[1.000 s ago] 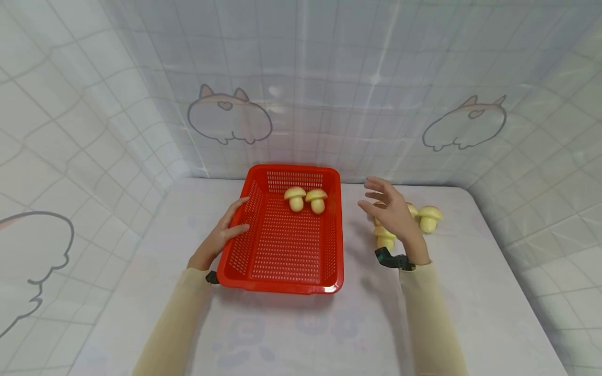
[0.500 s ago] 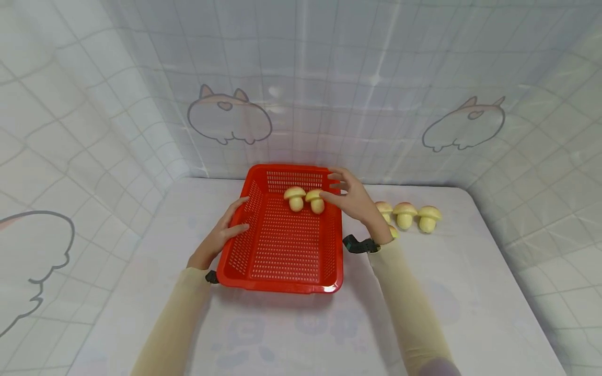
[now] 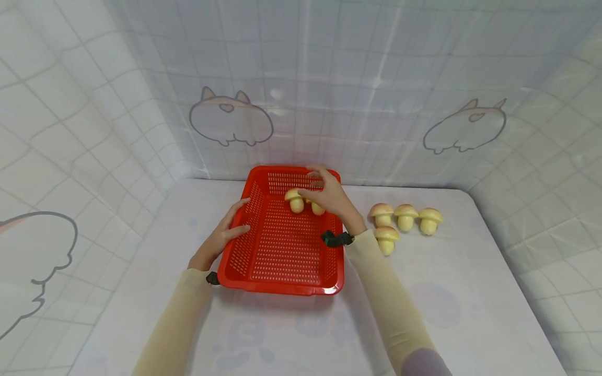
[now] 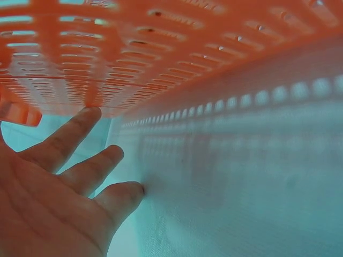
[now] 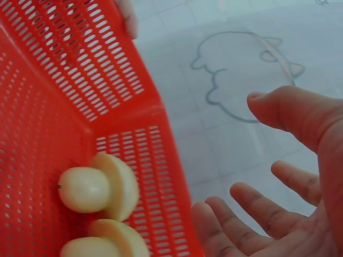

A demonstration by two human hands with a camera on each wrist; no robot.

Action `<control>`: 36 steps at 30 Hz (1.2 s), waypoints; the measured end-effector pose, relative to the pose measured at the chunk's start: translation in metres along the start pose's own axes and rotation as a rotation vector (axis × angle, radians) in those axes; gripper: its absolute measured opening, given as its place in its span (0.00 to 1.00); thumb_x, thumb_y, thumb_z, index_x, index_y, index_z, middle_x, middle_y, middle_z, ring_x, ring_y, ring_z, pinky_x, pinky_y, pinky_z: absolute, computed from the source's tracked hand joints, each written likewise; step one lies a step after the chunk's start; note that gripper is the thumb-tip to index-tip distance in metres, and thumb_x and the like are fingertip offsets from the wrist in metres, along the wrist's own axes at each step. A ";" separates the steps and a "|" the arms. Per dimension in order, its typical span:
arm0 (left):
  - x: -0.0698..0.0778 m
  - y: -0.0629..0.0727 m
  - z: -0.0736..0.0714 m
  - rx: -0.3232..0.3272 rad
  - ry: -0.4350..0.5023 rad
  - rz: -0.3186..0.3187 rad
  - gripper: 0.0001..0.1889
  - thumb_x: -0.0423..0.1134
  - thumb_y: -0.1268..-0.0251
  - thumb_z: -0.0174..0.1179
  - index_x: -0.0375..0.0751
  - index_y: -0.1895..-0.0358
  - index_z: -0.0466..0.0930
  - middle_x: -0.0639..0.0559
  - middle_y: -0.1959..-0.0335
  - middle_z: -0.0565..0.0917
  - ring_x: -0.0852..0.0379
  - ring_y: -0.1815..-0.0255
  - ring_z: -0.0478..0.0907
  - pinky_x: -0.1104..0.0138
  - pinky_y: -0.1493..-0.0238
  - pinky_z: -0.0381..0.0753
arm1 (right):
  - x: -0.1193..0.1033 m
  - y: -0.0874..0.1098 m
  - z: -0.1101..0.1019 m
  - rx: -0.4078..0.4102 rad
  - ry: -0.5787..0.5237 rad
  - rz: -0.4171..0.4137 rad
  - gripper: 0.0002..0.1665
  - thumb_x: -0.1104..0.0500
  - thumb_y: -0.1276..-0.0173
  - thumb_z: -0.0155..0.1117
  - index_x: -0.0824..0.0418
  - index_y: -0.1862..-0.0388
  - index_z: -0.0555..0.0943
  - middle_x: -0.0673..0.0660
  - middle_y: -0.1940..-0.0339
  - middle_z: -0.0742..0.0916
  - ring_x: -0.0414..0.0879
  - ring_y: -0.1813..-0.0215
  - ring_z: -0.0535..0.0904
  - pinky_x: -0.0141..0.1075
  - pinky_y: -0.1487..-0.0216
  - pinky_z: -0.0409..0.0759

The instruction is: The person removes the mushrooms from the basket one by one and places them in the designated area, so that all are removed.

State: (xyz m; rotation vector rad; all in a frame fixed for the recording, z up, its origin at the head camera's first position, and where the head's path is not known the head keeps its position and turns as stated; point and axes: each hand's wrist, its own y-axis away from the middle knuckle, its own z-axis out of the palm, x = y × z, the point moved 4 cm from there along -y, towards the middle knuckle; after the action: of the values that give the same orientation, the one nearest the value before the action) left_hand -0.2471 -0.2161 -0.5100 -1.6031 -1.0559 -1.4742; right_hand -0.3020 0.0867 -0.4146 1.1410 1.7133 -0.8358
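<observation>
My left hand (image 3: 221, 237) grips the left rim of a red perforated plastic basket (image 3: 226, 269), with two fingertips lapped over the rim. Below it, the other fingers (image 4: 69, 142) are spread outside, close to the basket's wall. Inside, near the far wall, lie two yellow toy mushrooms (image 3: 297, 205) side by side. Over them hovers my right hand (image 3: 331, 198), fingers spread and holding nothing, partly covering the right mushroom in the head view. The right wrist view shows both mushrooms (image 5: 88, 190) lower left, apart from the relaxed fingers (image 5: 273, 211).
Several more yellow toy mushrooms (image 3: 405, 216) lie on the white-covered table (image 3: 451, 334) to the basket's right. A tiled-pattern curtain with cartoon animal outlines (image 3: 230, 119) rises behind the table and along both sides.
My right hand has moved left from the mushrooms on the table to above the basket, uncovering those on the table. The left hand and the basket have stayed put.
</observation>
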 end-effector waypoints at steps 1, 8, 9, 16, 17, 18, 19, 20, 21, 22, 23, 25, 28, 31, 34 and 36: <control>0.000 0.000 0.000 0.000 -0.002 0.001 0.38 0.36 0.22 0.50 0.58 0.16 0.44 0.32 0.28 0.61 0.33 0.42 0.75 0.55 0.53 0.88 | 0.002 -0.002 0.002 -0.003 0.003 0.005 0.43 0.51 0.30 0.72 0.55 0.21 0.65 0.65 0.26 0.73 0.62 0.29 0.72 0.55 0.33 0.77; 0.002 0.000 0.000 -0.006 -0.003 0.003 0.38 0.35 0.22 0.50 0.57 0.16 0.43 0.34 0.26 0.60 0.33 0.41 0.75 0.54 0.52 0.88 | 0.011 -0.009 0.012 -0.008 0.020 0.022 0.41 0.51 0.29 0.70 0.57 0.22 0.65 0.66 0.26 0.73 0.64 0.28 0.71 0.57 0.31 0.73; 0.002 0.000 0.000 -0.005 -0.004 0.003 0.38 0.35 0.22 0.50 0.57 0.16 0.43 0.34 0.26 0.60 0.33 0.41 0.75 0.54 0.52 0.88 | 0.011 -0.010 0.014 -0.011 0.028 0.025 0.41 0.51 0.29 0.70 0.58 0.22 0.65 0.66 0.26 0.73 0.64 0.28 0.70 0.57 0.30 0.73; 0.001 0.001 0.001 -0.004 0.004 0.001 0.38 0.37 0.22 0.51 0.57 0.16 0.43 0.33 0.27 0.60 0.31 0.41 0.75 0.53 0.53 0.88 | 0.018 -0.018 0.024 -0.038 0.077 0.083 0.41 0.52 0.28 0.70 0.56 0.21 0.65 0.62 0.24 0.72 0.59 0.25 0.69 0.55 0.29 0.73; 0.001 0.002 0.002 -0.003 0.005 0.001 0.38 0.37 0.22 0.51 0.57 0.16 0.43 0.33 0.27 0.60 0.31 0.41 0.75 0.53 0.53 0.88 | 0.019 -0.019 0.026 -0.043 0.075 0.092 0.41 0.53 0.29 0.70 0.56 0.21 0.65 0.61 0.23 0.71 0.59 0.24 0.68 0.55 0.29 0.73; 0.001 0.002 0.002 -0.002 0.005 0.002 0.38 0.37 0.22 0.51 0.57 0.16 0.43 0.32 0.27 0.60 0.31 0.42 0.75 0.53 0.53 0.88 | 0.020 -0.020 0.027 -0.045 0.076 0.098 0.41 0.53 0.29 0.70 0.56 0.21 0.65 0.61 0.23 0.71 0.59 0.24 0.68 0.55 0.29 0.73; 0.001 0.002 0.002 0.001 0.004 0.003 0.38 0.37 0.22 0.51 0.57 0.16 0.43 0.32 0.27 0.60 0.31 0.42 0.75 0.53 0.53 0.88 | 0.021 -0.021 0.029 -0.047 0.079 0.103 0.41 0.54 0.29 0.71 0.55 0.21 0.66 0.60 0.23 0.71 0.58 0.24 0.68 0.55 0.29 0.73; 0.001 0.002 0.002 0.002 0.006 0.001 0.38 0.36 0.22 0.51 0.57 0.16 0.43 0.32 0.27 0.60 0.31 0.42 0.75 0.53 0.53 0.88 | 0.023 -0.022 0.030 -0.051 0.084 0.105 0.41 0.54 0.30 0.71 0.56 0.22 0.66 0.60 0.23 0.71 0.59 0.24 0.69 0.55 0.30 0.74; 0.001 0.003 0.002 0.002 0.006 0.000 0.38 0.36 0.22 0.50 0.57 0.16 0.44 0.32 0.27 0.60 0.32 0.42 0.75 0.53 0.53 0.88 | 0.025 -0.024 0.032 -0.053 0.096 0.104 0.41 0.54 0.30 0.71 0.55 0.22 0.66 0.59 0.23 0.71 0.59 0.25 0.69 0.55 0.31 0.75; 0.001 0.003 0.002 0.001 0.008 -0.001 0.38 0.36 0.22 0.50 0.57 0.16 0.44 0.31 0.27 0.60 0.32 0.42 0.76 0.53 0.54 0.88 | 0.026 -0.025 0.033 -0.057 0.113 0.103 0.41 0.54 0.30 0.72 0.55 0.22 0.66 0.59 0.23 0.72 0.59 0.25 0.70 0.54 0.31 0.76; 0.000 0.003 0.002 0.000 0.010 -0.002 0.38 0.36 0.22 0.50 0.57 0.16 0.43 0.31 0.27 0.60 0.32 0.42 0.76 0.53 0.54 0.88 | 0.028 -0.026 0.035 -0.060 0.125 0.099 0.41 0.54 0.30 0.72 0.55 0.22 0.66 0.58 0.23 0.72 0.59 0.26 0.71 0.53 0.32 0.77; 0.000 0.003 0.002 -0.001 0.013 -0.002 0.38 0.36 0.22 0.50 0.57 0.16 0.43 0.31 0.28 0.60 0.31 0.43 0.76 0.52 0.54 0.89 | 0.029 -0.028 0.037 -0.067 0.141 0.094 0.41 0.54 0.30 0.72 0.55 0.22 0.67 0.57 0.23 0.72 0.58 0.27 0.72 0.52 0.33 0.78; 0.001 0.002 0.002 -0.002 0.012 0.004 0.38 0.36 0.22 0.50 0.57 0.16 0.43 0.31 0.28 0.60 0.31 0.42 0.75 0.52 0.54 0.89 | 0.029 -0.030 0.040 -0.076 0.158 0.074 0.40 0.54 0.30 0.72 0.57 0.22 0.67 0.58 0.23 0.73 0.59 0.29 0.74 0.52 0.34 0.79; 0.001 0.001 0.002 -0.002 0.012 0.008 0.38 0.36 0.22 0.50 0.57 0.16 0.44 0.32 0.28 0.61 0.30 0.42 0.75 0.52 0.54 0.89 | 0.028 -0.033 0.041 -0.075 0.171 0.065 0.40 0.55 0.29 0.71 0.58 0.23 0.67 0.60 0.24 0.73 0.58 0.32 0.75 0.52 0.35 0.79; 0.000 0.001 0.002 -0.005 0.014 0.009 0.38 0.36 0.22 0.51 0.57 0.16 0.44 0.31 0.28 0.61 0.30 0.43 0.76 0.51 0.55 0.89 | 0.029 -0.036 0.042 -0.080 0.183 0.070 0.39 0.54 0.29 0.71 0.57 0.23 0.68 0.60 0.25 0.74 0.56 0.34 0.76 0.50 0.36 0.80; 0.000 0.000 0.001 -0.005 0.015 0.010 0.38 0.37 0.22 0.51 0.57 0.16 0.44 0.31 0.28 0.60 0.30 0.43 0.76 0.51 0.55 0.89 | 0.029 -0.038 0.042 -0.086 0.189 0.076 0.38 0.53 0.29 0.71 0.57 0.24 0.68 0.59 0.25 0.74 0.55 0.36 0.76 0.48 0.37 0.81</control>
State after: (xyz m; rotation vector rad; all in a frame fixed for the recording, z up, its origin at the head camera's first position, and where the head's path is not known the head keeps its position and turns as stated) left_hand -0.2463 -0.2152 -0.5102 -1.5963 -1.0350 -1.4818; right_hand -0.3300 0.0463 -0.4552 1.2509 1.8285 -0.6172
